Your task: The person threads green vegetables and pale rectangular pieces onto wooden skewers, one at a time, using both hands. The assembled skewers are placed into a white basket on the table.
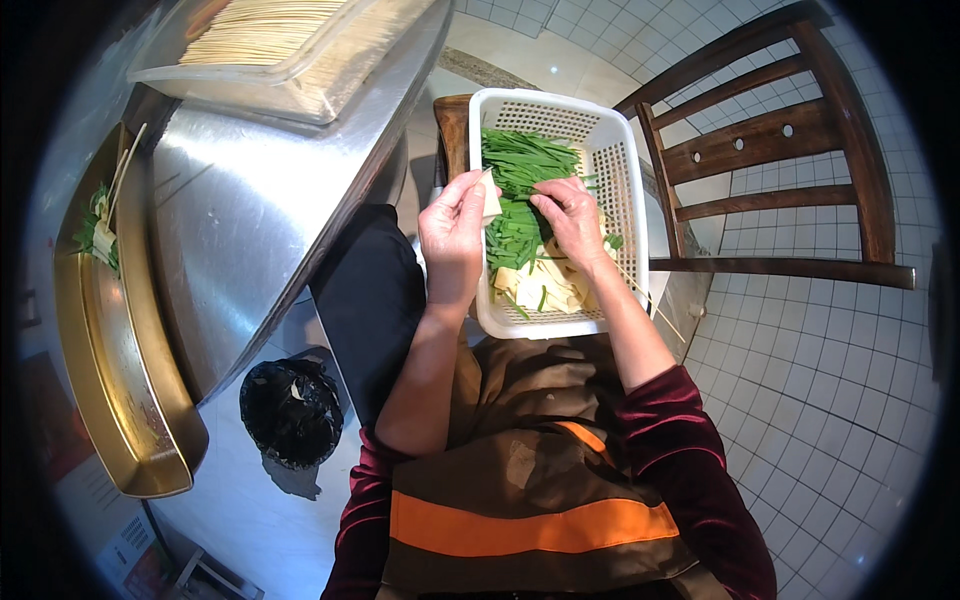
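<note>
A white plastic basket [637,225] rests before me at my lap, holding cut green chives [529,157] and pale tofu-skin pieces [551,289]. Between thumb and fingers, my left hand [455,217] grips a folded pale tofu-skin piece [490,199] above the basket's left side. My right hand [574,217] reaches into the chives, its thumb and fingertips pinched together at some of them. A thin wooden skewer [660,313] sticks out past my right wrist and over the basket rim; its other end is hidden, so whether that hand holds it is unclear.
To the left stands a steel table [247,202] with a clear bin [300,82] of wooden skewers. A gold-coloured metal tray [142,360] there holds a skewered bundle [101,232]. A black-lined bin [291,412] sits on the floor. A wooden chair [757,150] is at right.
</note>
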Action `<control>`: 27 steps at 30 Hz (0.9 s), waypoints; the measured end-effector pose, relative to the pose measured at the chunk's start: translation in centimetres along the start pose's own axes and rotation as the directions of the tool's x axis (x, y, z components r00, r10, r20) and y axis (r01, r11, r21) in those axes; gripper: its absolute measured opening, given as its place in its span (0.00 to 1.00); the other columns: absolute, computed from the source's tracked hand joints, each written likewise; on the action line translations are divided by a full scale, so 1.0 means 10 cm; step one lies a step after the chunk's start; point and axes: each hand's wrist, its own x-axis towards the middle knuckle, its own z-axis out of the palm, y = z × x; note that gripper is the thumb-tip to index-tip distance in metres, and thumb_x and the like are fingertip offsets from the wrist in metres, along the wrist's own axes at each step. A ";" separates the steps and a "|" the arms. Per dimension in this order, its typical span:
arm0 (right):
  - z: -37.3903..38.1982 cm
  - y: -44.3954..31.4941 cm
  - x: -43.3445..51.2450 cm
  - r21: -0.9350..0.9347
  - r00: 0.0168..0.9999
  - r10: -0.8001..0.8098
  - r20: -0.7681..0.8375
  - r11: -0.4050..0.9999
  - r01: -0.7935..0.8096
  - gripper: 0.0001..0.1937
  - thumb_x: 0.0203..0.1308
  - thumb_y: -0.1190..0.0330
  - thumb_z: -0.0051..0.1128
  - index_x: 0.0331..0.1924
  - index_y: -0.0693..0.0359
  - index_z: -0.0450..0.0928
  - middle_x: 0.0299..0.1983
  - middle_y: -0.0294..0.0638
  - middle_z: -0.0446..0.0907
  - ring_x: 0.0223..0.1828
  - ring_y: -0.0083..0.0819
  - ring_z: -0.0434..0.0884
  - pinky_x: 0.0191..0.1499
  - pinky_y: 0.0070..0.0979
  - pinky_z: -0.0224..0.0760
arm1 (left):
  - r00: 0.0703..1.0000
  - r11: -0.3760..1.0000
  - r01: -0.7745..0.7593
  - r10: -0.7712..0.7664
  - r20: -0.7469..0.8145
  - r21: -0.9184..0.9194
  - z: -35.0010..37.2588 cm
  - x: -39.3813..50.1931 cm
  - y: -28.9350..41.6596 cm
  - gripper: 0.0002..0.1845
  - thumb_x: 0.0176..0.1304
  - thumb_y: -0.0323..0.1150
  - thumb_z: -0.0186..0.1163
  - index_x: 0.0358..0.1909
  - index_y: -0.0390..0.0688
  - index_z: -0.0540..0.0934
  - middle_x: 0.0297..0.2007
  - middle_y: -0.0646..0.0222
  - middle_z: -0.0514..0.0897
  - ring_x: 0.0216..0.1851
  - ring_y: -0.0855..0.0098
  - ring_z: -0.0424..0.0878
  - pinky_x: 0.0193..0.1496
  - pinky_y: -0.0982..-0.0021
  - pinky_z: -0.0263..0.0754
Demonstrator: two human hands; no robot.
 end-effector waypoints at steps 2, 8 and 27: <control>-0.01 0.02 -0.02 0.081 0.993 0.118 0.010 0.990 -0.119 0.10 0.59 0.70 0.65 0.42 0.66 0.85 0.39 0.42 0.83 0.46 0.37 0.78 0.52 0.30 0.71 | 1.000 0.999 0.024 -0.024 0.004 -0.029 0.02 -0.01 -0.03 0.17 0.73 0.27 0.53 0.59 0.29 0.74 0.44 0.63 0.85 0.43 0.78 0.81 0.49 0.77 0.75; 0.00 -0.01 0.00 -0.062 0.997 -0.028 0.072 0.998 0.033 0.09 0.58 0.73 0.64 0.42 0.65 0.84 0.40 0.42 0.81 0.47 0.39 0.77 0.54 0.32 0.70 | 1.000 1.000 0.003 -0.003 -0.025 -0.030 0.02 0.00 -0.09 0.23 0.72 0.24 0.53 0.66 0.27 0.64 0.46 0.56 0.85 0.45 0.75 0.82 0.50 0.75 0.77; 0.07 -0.11 0.02 -0.161 0.976 -0.185 0.110 0.966 0.202 0.06 0.55 0.78 0.60 0.38 0.65 0.80 0.36 0.44 0.77 0.43 0.45 0.74 0.49 0.36 0.70 | 0.998 0.998 -0.024 0.021 -0.064 -0.059 -0.01 0.03 -0.12 0.24 0.73 0.24 0.52 0.67 0.28 0.64 0.47 0.54 0.85 0.46 0.74 0.83 0.52 0.74 0.77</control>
